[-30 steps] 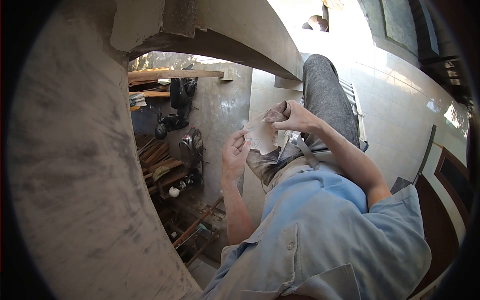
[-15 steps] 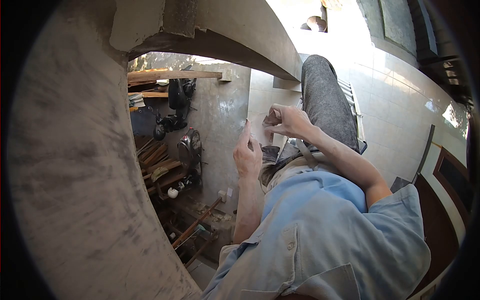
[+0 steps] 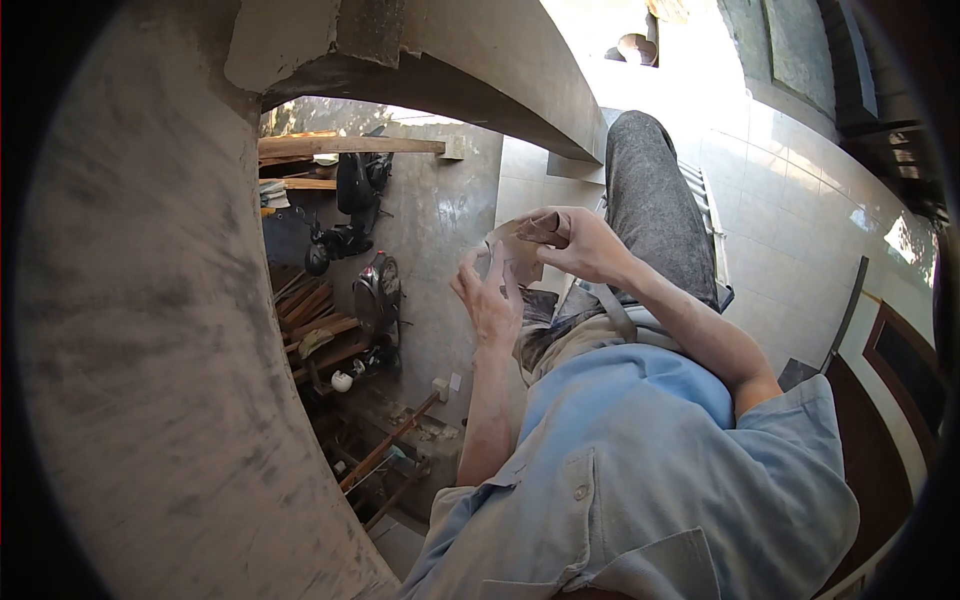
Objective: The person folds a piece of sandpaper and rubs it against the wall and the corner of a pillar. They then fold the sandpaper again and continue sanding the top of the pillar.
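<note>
A worn, pale sheet [image 3: 524, 262], perhaps sandpaper, is held between my two hands above my lap. Its far edge is curled over and shows a darker brown side. My left hand [image 3: 490, 300] grips the sheet's left edge, with the fingers bent around it. My right hand [image 3: 585, 245] pinches the curled brown part between thumb and fingers. Part of the sheet is hidden behind the fingers of both hands. Pale dust covers my hands and forearms.
A curved plastered wall [image 3: 170, 330] fills the left side, joined to a beam [image 3: 480, 70] overhead. Far below are a motorbike [image 3: 377, 290], stacked wood [image 3: 310, 315] and a long plank [image 3: 350, 146]. A metal ladder [image 3: 708, 205] stands beside my raised leg [image 3: 655, 200].
My left hand has shifted right and its fingers have bent around the sheet. The sheet has turned and shows less of its face than a second ago. My right hand still pinches it.
</note>
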The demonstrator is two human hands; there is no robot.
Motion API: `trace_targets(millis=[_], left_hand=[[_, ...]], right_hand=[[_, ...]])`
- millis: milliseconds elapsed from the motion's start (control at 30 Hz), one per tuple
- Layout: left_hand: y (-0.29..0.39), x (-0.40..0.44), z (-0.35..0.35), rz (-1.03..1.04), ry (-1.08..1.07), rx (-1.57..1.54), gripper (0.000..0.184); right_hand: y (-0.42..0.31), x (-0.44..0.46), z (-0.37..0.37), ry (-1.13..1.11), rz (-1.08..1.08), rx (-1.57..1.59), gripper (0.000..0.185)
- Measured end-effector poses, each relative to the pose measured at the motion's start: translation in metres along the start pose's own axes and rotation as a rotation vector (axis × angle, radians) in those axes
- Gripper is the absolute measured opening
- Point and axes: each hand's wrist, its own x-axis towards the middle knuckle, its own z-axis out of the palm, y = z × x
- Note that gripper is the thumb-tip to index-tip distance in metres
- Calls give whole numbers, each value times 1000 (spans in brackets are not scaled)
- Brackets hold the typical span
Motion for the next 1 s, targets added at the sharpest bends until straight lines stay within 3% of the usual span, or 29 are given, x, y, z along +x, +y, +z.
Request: trace_targets(millis=[200,333,533,633,767,833,1000], left_hand=[[-3,-2,14,190,104,69,47],[-29,0,11,245,120,80,51],[1,-9,18,98,282,243,50],[-4,-12,32,84,114,104,50],[-23,-7,32,371,231,206,52],[-22,0,25,387,260,171,53],[-14,3,18,233,73,165,58]], right_hand=[[-43,-2,-3,-44,86,-299,43],[-33,-3,-3,-43,1,-357,45],[-30,-8,11,-49,13,-437,44],[-36,-11,14,-44,61,-460,46],[-29,-10,9,-7,31,-414,44],[-27,-10,5,7,28,-383,43],[-36,-11,-1,-33,125,-337,45]])
